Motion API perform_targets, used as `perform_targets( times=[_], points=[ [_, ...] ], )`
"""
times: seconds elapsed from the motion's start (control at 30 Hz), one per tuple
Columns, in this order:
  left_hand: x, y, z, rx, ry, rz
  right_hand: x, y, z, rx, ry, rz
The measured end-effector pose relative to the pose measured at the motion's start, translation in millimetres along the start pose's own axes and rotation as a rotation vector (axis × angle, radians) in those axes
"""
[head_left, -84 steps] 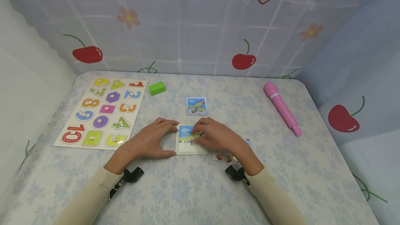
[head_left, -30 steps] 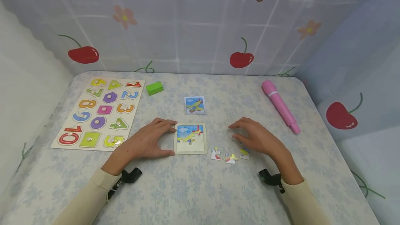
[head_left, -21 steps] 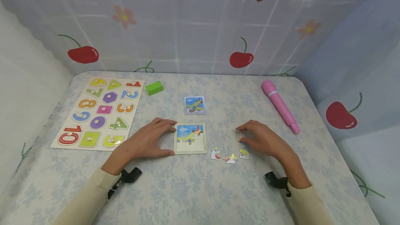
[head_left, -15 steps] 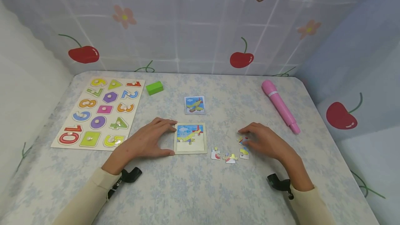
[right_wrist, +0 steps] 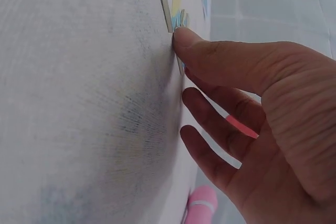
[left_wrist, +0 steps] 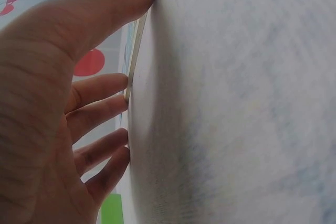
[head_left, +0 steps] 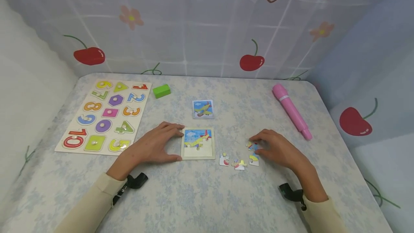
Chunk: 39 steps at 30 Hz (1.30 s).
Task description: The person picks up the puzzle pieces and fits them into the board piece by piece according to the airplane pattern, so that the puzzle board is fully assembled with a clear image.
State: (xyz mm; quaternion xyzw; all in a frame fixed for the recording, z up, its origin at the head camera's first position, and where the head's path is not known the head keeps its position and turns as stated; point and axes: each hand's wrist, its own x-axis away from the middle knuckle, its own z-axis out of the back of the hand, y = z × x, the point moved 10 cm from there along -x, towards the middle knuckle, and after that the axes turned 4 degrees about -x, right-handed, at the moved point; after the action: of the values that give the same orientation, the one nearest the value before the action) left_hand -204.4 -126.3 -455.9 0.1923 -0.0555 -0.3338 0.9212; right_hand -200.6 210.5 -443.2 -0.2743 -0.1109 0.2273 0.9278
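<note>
A square puzzle tray [head_left: 208,153] lies mid-table, with joined jigsaw pieces of a yellow airplane in its upper part and bare board below. My left hand [head_left: 158,143] rests at its left edge; in the left wrist view, the thumb and fingertips touch the tray's edge [left_wrist: 137,45]. To the right, my right hand [head_left: 276,148] has thumb and index finger at opposite sides of a blue jigsaw piece [head_left: 251,146] on the table, pinching it. Another piece [head_left: 253,160] lies just below it, and two more, a red-and-white piece [head_left: 224,159] and a yellow-tipped piece [head_left: 239,164], lie nearer the tray.
An airplane picture card [head_left: 203,109] lies beyond the tray. A green block [head_left: 161,91] and a number-and-shape peg board [head_left: 110,123] are at the left. The pink microphone-shaped stick [head_left: 291,110] lies at the right. A patterned curtain [head_left: 207,21] hangs behind the table.
My right hand has left the tray and moved right to the loose pieces, where it has settled around the blue piece. A red-tailed piece now shows in the tray. My left hand has stayed put.
</note>
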Motion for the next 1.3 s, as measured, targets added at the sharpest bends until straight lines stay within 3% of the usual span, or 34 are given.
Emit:
perform_targets(
  times=[0.47, 1.3],
  points=[
    [0.3, 1.3, -0.1, -0.009, 0.008, -0.008, 2.4, 1, 1, 0.025, 0.03, -0.007],
    [0.4, 2.1, 0.5, -0.008, 0.025, -0.018, -26.7, -31, -1, 0.092, 0.047, 0.023]
  ],
)
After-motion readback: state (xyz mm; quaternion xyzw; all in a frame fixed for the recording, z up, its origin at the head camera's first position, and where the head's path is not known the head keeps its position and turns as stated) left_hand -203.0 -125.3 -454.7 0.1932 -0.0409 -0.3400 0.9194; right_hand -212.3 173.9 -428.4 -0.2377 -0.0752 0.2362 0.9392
